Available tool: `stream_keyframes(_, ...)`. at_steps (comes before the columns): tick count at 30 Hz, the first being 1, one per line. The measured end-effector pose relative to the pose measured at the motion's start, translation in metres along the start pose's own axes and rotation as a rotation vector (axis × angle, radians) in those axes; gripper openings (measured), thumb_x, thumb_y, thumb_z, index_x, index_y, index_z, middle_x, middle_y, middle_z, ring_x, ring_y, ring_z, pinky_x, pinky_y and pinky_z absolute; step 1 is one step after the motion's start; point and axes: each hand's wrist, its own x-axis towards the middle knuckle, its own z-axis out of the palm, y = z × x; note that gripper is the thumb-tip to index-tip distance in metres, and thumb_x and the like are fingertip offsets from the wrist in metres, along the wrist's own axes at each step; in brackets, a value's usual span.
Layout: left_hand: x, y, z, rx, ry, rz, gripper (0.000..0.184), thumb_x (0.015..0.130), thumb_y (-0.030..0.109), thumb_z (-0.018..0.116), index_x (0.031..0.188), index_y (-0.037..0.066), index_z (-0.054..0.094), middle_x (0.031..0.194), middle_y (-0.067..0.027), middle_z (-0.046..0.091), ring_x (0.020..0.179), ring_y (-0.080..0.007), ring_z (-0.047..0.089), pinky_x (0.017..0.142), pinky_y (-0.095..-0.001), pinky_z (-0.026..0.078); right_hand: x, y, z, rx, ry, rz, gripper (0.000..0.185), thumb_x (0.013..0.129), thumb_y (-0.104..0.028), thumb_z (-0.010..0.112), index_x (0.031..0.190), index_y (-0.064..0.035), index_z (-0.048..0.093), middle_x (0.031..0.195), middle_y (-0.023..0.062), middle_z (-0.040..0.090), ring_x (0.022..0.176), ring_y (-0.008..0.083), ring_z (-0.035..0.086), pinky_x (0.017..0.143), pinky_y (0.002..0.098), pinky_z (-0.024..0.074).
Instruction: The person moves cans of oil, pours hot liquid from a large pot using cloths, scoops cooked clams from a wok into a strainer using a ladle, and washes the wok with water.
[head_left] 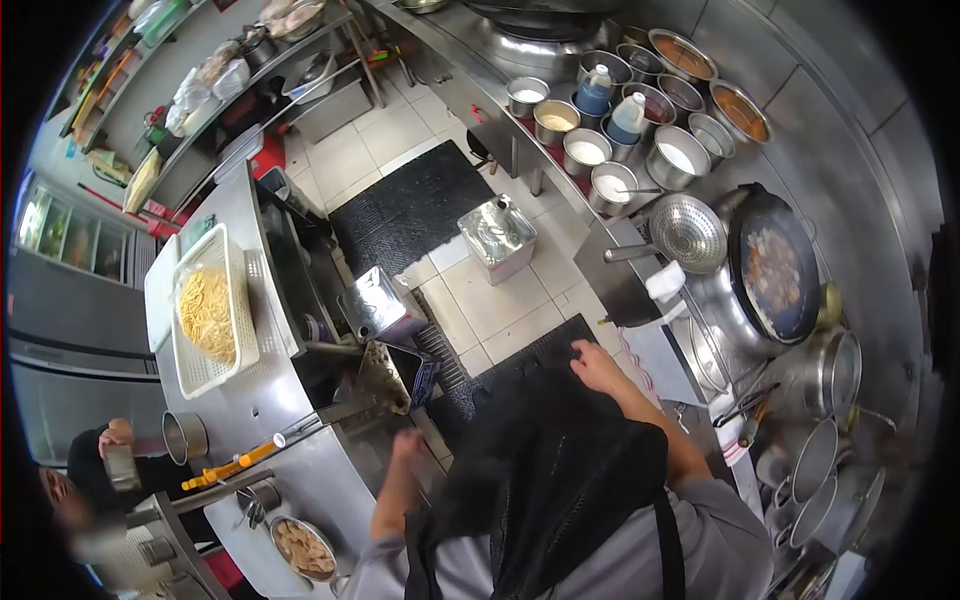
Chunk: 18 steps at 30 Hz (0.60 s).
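Note:
My right hand (598, 367) is held out over the dark floor mat, close to the stove-side edge and a striped cloth (636, 358). Its fingers look apart, with nothing visible in them. On the other side my left hand (405, 450) is smeared by motion beside the steel counter's edge; whether its fingers are closed does not show. Just ahead of it stands an opened, stained tin (386, 377). Black apron cloth (540, 450) fills the space between my arms. To the right, a wok (775, 265) with pieces of food sits on the stove, with a perforated ladle (688, 234) beside it.
Square metal tins (497, 238) stand on the tiled floor. Noodles (207, 315) fill a white basket (240, 290) on the left counter, near a bowl of pale food pieces (304, 550). Several seasoning pots (678, 160) line the back right. At lower left, another person's hand (116, 434) holds a metal container.

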Motion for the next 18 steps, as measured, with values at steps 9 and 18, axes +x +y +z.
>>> stream_keyframes(9, 0.086, 0.253, 0.056, 0.106, -0.025, 0.304, 0.036, 0.091, 0.022, 0.069, 0.120, 0.002, 0.059, 0.089, -0.0049, 0.063, 0.064, -0.0114, 0.057, 0.051, -0.0248, 0.044, -0.068, 0.040, 0.034, 0.130, -0.023, 0.441, 0.038, 0.084, -0.021, 0.070, 0.117, -0.0019, 0.064, 0.099, 0.0200, 0.069, 0.098, 0.0367, 0.066, 0.089, 0.0454, 0.0522)
stream_keyframes(18, 0.182, 0.304, 0.145, 0.568, -0.138, 0.399, 0.059, 0.087, 0.030, 0.075, 0.129, -0.006, 0.055, 0.113, -0.0194, 0.068, 0.105, -0.0272, 0.066, 0.092, -0.0381, 0.053, 0.095, 0.086, 0.070, 0.123, -0.026, 0.415, 0.041, 0.087, -0.020, 0.068, 0.123, -0.0016, 0.060, 0.113, 0.0226, 0.064, 0.107, 0.0394, 0.062, 0.095, 0.0461, 0.0498)
